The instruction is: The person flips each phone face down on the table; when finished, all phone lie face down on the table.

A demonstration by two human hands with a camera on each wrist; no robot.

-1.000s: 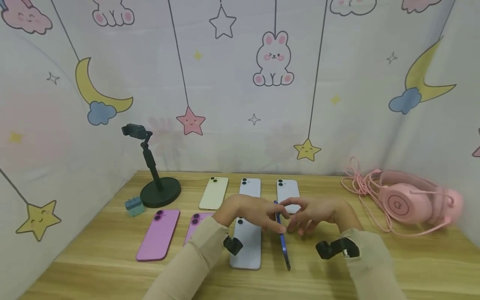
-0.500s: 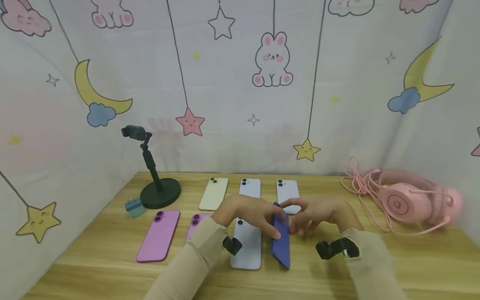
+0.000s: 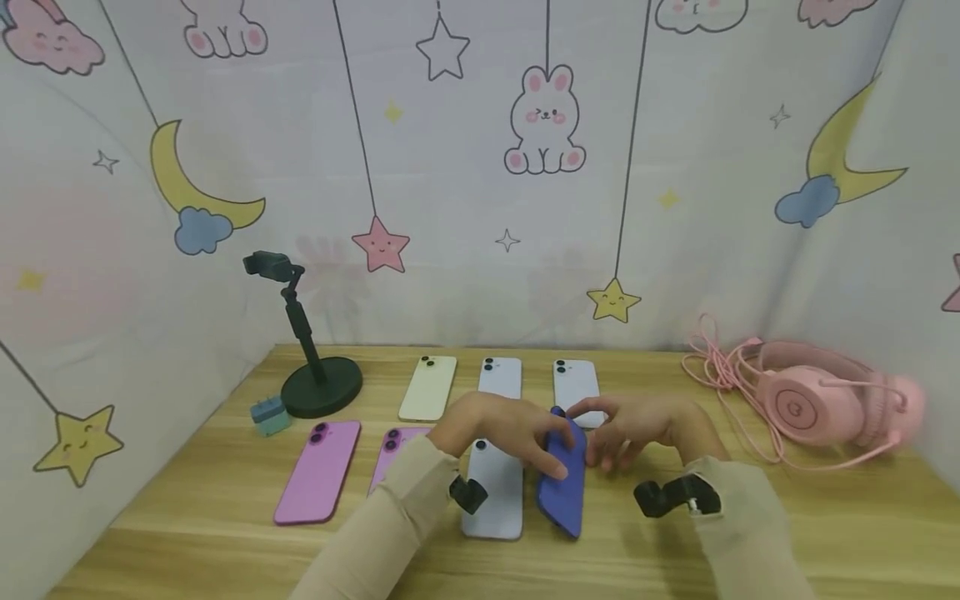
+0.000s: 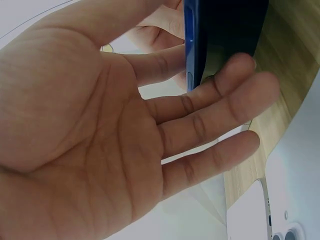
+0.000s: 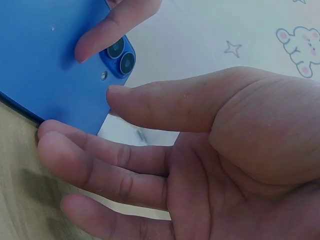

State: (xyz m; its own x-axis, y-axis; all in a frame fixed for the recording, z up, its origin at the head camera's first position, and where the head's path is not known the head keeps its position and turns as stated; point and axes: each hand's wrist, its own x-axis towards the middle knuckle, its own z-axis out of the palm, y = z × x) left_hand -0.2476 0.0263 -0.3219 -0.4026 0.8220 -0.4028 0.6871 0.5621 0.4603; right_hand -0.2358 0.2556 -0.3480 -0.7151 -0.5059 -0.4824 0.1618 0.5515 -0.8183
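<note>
A blue smartphone (image 3: 564,500) is tilted between both hands, its back facing the head camera. My left hand (image 3: 517,425) pinches it, with thumb and index finger at its left and upper part. The left wrist view shows its side edge and dark screen (image 4: 225,25), with other left fingers extended in front of the screen. At the phone's camera end, my right hand (image 3: 637,421) holds a corner by its edges. In the right wrist view the thumb lies by the end edge and fingertips (image 5: 60,152) by the long edge. Whether the phone touches the table is unclear.
A pale blue phone (image 3: 491,500) lies just left. Pink phones (image 3: 318,472) (image 3: 386,454) lie farther left. Behind are a cream phone (image 3: 427,390) and two white phones (image 3: 500,375) (image 3: 576,382). A black stand (image 3: 321,387), small blue block (image 3: 270,417) and pink headphones (image 3: 813,404) flank them.
The blue phone has turned from edge-on to showing its broad back to the head camera. Both hands have stayed in nearly the same place.
</note>
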